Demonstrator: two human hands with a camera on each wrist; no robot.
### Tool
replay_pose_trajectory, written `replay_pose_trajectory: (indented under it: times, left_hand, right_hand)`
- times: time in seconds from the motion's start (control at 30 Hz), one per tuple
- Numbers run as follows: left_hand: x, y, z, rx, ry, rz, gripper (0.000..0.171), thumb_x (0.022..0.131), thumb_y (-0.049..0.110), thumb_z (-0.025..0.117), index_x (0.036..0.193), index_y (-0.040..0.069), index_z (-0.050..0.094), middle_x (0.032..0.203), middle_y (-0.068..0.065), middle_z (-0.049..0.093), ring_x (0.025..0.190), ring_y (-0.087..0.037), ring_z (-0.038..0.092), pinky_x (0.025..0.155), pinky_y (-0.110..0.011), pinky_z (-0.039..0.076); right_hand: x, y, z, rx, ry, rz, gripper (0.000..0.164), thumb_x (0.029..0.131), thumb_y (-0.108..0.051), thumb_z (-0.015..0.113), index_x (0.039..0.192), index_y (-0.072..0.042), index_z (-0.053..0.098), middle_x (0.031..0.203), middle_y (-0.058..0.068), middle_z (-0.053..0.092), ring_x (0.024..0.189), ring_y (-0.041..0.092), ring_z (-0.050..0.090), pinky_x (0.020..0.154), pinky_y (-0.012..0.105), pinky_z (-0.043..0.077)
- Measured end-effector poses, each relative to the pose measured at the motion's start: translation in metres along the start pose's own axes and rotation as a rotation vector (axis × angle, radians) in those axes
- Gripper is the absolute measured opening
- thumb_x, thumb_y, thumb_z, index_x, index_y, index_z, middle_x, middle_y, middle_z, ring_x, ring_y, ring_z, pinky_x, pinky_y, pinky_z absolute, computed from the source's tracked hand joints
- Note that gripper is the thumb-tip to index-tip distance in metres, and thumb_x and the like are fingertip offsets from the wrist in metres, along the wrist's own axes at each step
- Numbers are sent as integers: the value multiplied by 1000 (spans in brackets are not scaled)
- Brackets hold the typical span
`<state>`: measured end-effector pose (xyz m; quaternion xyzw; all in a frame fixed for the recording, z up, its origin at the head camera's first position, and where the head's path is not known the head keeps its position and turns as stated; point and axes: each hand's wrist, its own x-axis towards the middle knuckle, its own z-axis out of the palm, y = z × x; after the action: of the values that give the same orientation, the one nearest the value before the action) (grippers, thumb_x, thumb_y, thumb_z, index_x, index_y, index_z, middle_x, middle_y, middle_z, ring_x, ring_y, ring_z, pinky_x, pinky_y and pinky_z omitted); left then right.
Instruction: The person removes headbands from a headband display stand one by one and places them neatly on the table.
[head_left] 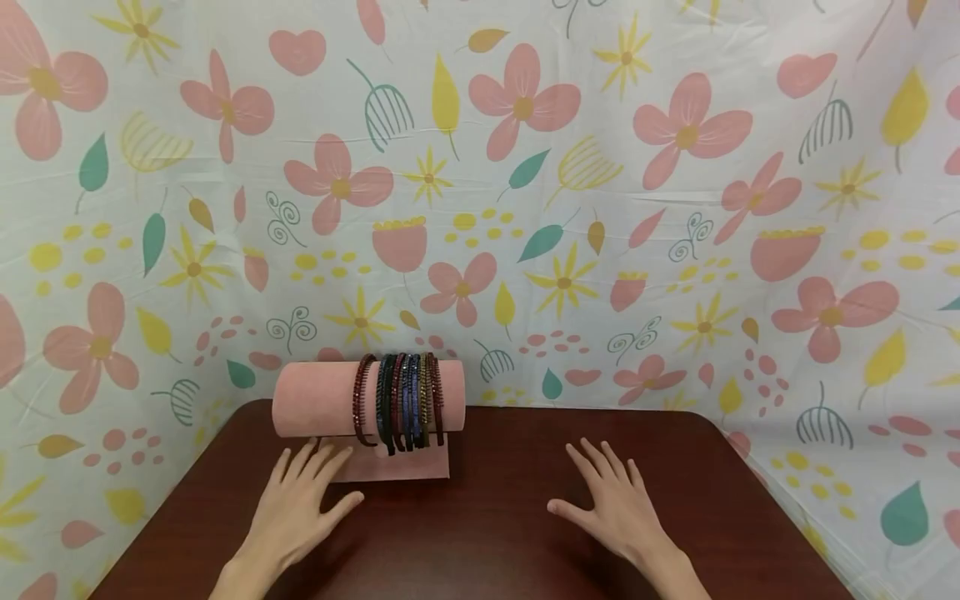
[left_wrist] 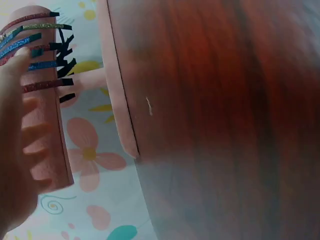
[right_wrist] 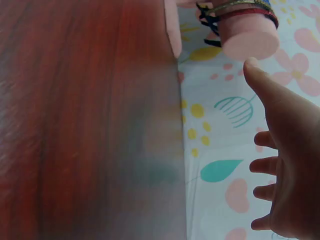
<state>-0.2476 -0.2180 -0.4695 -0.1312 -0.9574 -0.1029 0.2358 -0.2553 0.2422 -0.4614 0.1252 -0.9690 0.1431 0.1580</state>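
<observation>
- Head view: a row of glittery headbands [head_left: 405,400] is carried by a pink roll [head_left: 315,398], mostly toward its right end; the roll is raised above a pink base [head_left: 412,468] set on the far left part of a dark red-brown table [head_left: 495,517]. The left hand [head_left: 292,504] is held spread before the stand's left part, the right hand [head_left: 617,504] spread well to its right; nothing is gripped by either. The table is backed by a floral cloth [head_left: 600,312].
- Left wrist view: the headbands are partly covered by the thumb; whether anything is touched cannot be told. Roll and base are joined by a short post [left_wrist: 91,80].
- Right wrist view: thumb and fingers are held apart, the roll's end being seen beyond the thumb tip.
</observation>
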Motion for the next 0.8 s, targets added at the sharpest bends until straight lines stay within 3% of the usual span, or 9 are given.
replay_pose_trajectory:
  times: [0.17,0.27,0.37,0.47,0.6,0.8]
  left_hand:
    - [5,-3,-9,-23,301,102,42,88,45,68,120,17,69,116,-4,67,113,-30,59,99,-52,40]
    - [15,-4,-18,-69,454,179,37,95,43,59,113,12,71,108,-6,67,103,-30,60,92,-48,42]
    - [31,-5,-29,-98,560,245,45,101,44,47,110,7,72,105,-10,67,98,-32,60,88,-49,42]
    - [47,-7,-38,-103,607,277,41,99,38,50,108,4,71,107,-13,66,96,-35,58,85,-52,42]
    - [67,-13,-47,-106,584,286,34,90,28,59,109,1,69,115,-18,63,103,-38,57,84,-56,43]
    - [89,-19,-53,-128,548,259,32,85,18,66,112,2,69,119,-20,62,112,-39,55,93,-58,43]
  right_hand:
    - [10,-12,-5,1,16,-31,91,80,-78,56,152,-22,42,156,8,42,148,38,30,112,70,21]
    - [18,-20,-9,9,34,-57,90,81,-76,57,151,-22,43,154,8,44,147,37,31,112,69,23]
    - [25,-29,-14,28,59,-89,89,81,-74,59,151,-21,44,153,7,46,147,37,33,112,68,26]
    - [32,-38,-20,63,72,-115,89,80,-73,61,150,-21,44,152,6,47,146,36,34,112,66,28]
    - [43,-50,-26,103,89,-158,88,80,-71,64,150,-22,44,151,5,48,143,33,39,112,63,32]
    - [57,-62,-31,146,102,-207,85,80,-65,68,150,-21,45,150,7,48,141,32,42,110,61,34]
